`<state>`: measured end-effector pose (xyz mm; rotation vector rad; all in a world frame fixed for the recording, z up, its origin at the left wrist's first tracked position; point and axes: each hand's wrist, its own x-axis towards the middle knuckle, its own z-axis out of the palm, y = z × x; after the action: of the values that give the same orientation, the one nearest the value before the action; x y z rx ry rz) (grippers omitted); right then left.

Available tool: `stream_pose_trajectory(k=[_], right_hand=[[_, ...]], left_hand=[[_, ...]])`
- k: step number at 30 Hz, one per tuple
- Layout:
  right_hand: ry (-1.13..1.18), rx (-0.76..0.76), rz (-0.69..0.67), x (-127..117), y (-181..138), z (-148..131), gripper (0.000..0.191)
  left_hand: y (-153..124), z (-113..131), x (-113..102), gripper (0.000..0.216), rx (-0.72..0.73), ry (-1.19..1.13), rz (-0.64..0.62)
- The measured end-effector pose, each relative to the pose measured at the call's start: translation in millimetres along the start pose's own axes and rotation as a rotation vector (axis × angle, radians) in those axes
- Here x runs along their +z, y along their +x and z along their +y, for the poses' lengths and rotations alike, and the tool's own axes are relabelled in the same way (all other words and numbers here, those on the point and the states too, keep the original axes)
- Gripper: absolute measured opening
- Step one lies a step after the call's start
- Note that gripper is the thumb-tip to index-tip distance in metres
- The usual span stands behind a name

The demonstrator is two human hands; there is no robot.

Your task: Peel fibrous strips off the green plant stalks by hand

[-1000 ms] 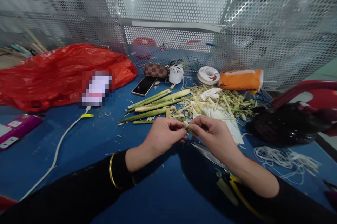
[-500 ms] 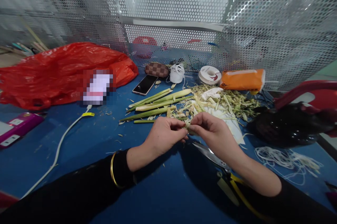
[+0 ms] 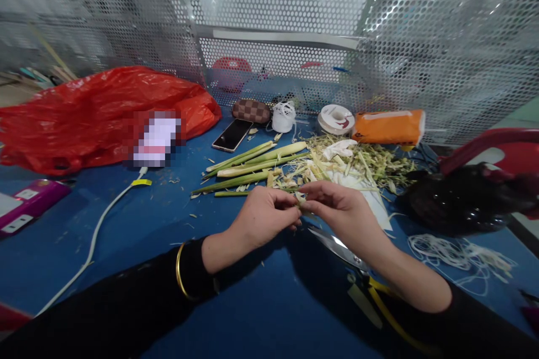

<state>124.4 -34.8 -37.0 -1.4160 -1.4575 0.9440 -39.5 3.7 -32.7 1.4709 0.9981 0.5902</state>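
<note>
Over the front of the blue table, my left hand (image 3: 265,216) pinches a small pale-green piece of plant leaf (image 3: 299,198) between thumb and fingers. From the other side my right hand (image 3: 343,213) is closed on the same piece, most of which the fingertips hide. Beneath my right hand lies a pair of scissors (image 3: 337,248) with yellow handles, blades pointing towards my left hand. Just beyond the hands are several long green stalks (image 3: 252,167) and, to their right, a heap of shredded plant bits (image 3: 385,165) around a white sheet (image 3: 374,201).
A red plastic bag (image 3: 96,106) and a lit phone (image 3: 155,140) on a white cable (image 3: 95,244) are at the left. Behind the stalks stand a dark phone (image 3: 232,135), a checked case (image 3: 251,111) and a ribbon spool (image 3: 336,120). White string (image 3: 455,255) and a black bag (image 3: 458,199) lie right.
My right hand's fingers have shifted slightly on the pale-green piece, and a little more of it shows between the fingertips. My left hand stays nearly still.
</note>
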Motion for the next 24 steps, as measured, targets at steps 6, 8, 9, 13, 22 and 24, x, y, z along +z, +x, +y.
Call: stream_pose_trajectory(k=[6, 8, 9, 13, 22, 24], right_hand=[[-0.058, 0.026, -0.002, 3.7, -2.4, 1.6, 0.013], [-0.079, 0.043, -0.005, 4.2, -3.4, 2.1, 0.012], [-0.095, 0.037, -0.001, 4.0, -3.6, 1.9, 0.011], [-0.156, -0.055, 0.044, 1.2, -2.9, -1.1, 0.012], [-0.183, -0.166, 0.066, 3.6, -2.5, 1.2, 0.015], [-0.187, -0.153, 0.062, 5.4, -2.4, 4.4, 0.015]], left_hand=[[-1.2, -5.9, -0.5, 0.015, 0.057, 0.148, -0.054], [-1.5, -6.9, 0.1, 0.015, 0.061, 0.184, -0.062], [-1.6, -6.9, 0.5, 0.015, 0.059, 0.179, -0.073], [-2.0, -3.9, 1.8, 0.014, -0.02, 0.05, -0.162], [-2.0, 3.2, -1.8, 0.011, -0.153, -0.065, -0.262], [-1.8, 2.0, -2.3, 0.011, -0.157, -0.075, -0.277]])
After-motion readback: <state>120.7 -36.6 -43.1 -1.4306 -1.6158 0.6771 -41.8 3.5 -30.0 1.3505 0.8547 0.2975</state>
